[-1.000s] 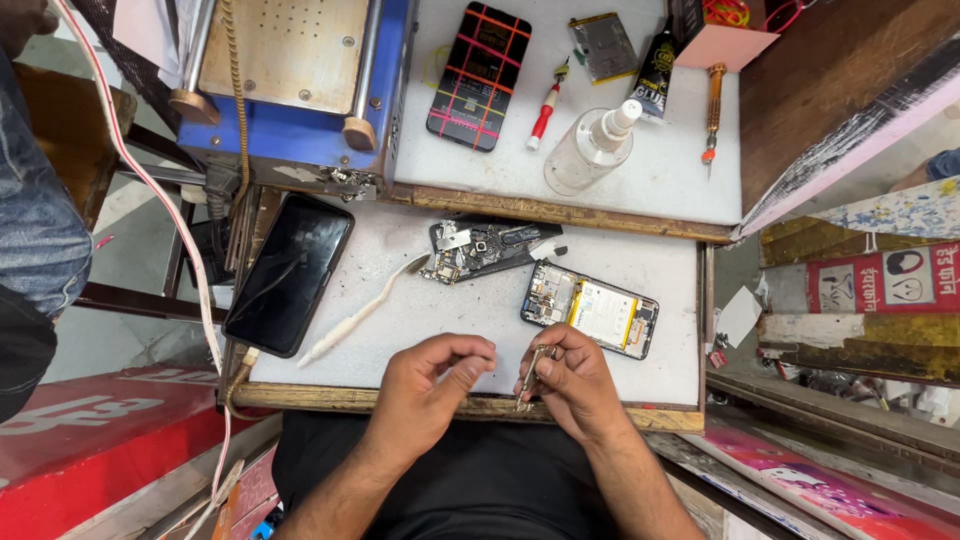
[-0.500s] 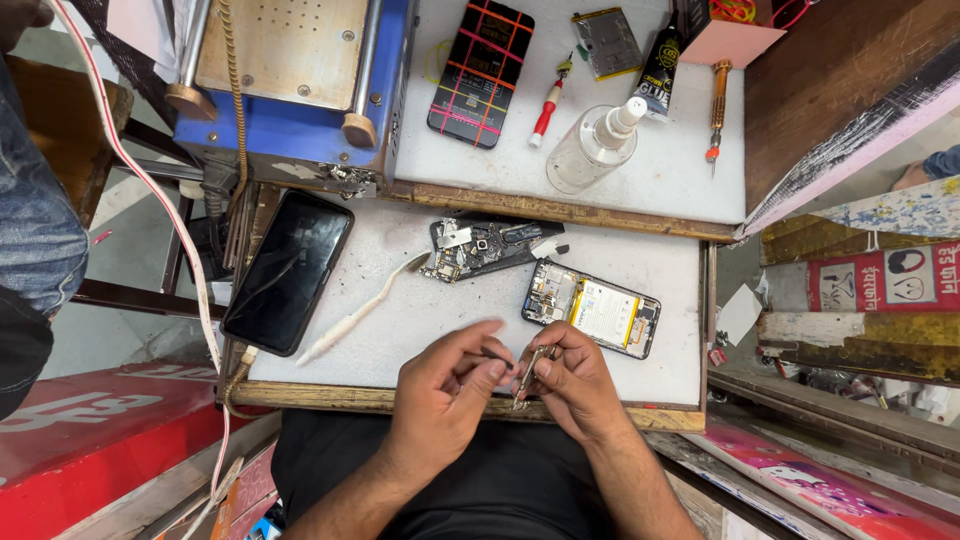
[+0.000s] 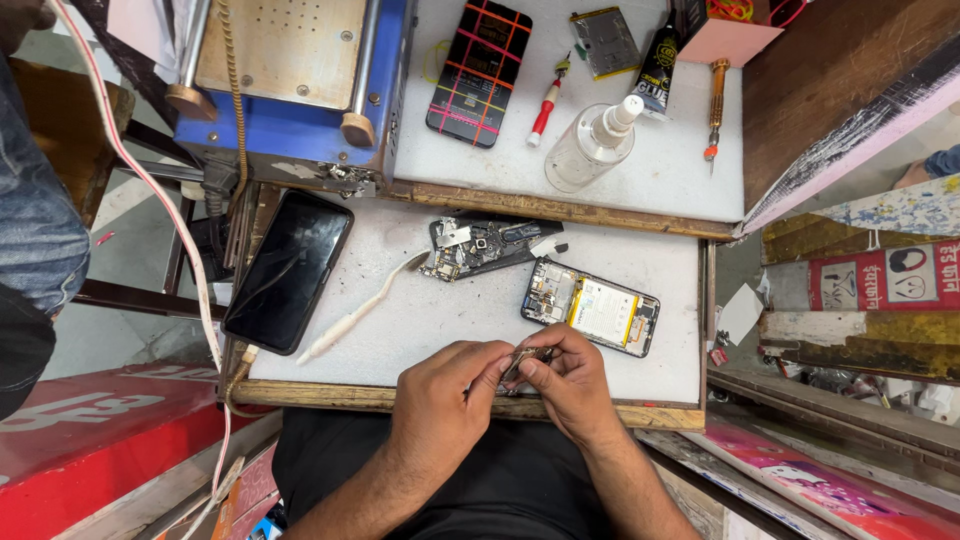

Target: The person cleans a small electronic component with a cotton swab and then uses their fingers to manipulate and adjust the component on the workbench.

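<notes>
— What sort of place is this?
— A phone repair stall. An opened phone (image 3: 590, 309) with its battery bare lies on a worn white bench (image 3: 450, 310), beside a stripped frame (image 3: 487, 246).
— Anything else?
— Screwdrivers (image 3: 713, 105), a glue tube (image 3: 656, 55), a spray bottle (image 3: 592, 148) and a blue machine (image 3: 290, 80).

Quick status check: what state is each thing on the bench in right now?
Left hand: pinching the small metal part.
Right hand: pinching the same part.
Opened phone: back off, battery exposed, lying flat.
Circuit board assembly: detached, loose on the mat.
Black phone: screen dark, overhanging the mat's left edge.
Spray bottle: capped, lying on its side.
</notes>
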